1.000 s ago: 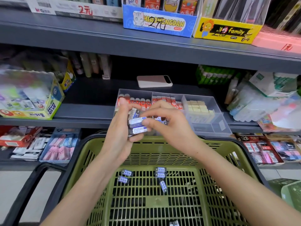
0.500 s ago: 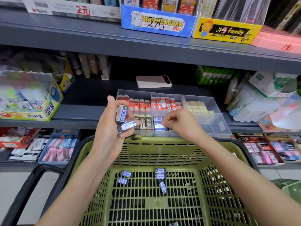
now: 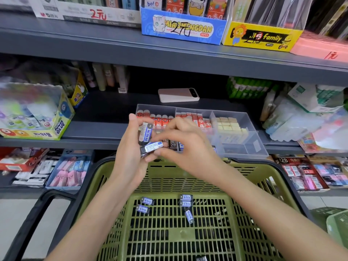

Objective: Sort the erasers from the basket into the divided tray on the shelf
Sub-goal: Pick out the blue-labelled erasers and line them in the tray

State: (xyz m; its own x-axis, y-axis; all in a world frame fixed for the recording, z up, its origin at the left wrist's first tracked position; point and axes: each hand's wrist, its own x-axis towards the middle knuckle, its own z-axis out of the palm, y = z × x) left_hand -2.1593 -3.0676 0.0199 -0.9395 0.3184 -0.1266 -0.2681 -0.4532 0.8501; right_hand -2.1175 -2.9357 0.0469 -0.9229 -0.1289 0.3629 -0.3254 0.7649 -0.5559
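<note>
Against the shop shelf (image 3: pixel 105 127), the right hand (image 3: pixel 188 147), back from the divided tray (image 3: pixel 243 153), pinches the lower eraser (image 3: pixel 151 146) of two the left hand (image 3: pixel 130 153) grips, so sorting continues.

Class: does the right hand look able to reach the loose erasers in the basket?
Probably yes: the basket is open, nothing covers the loose erasers, though the right hand pinches another eraser.
</note>
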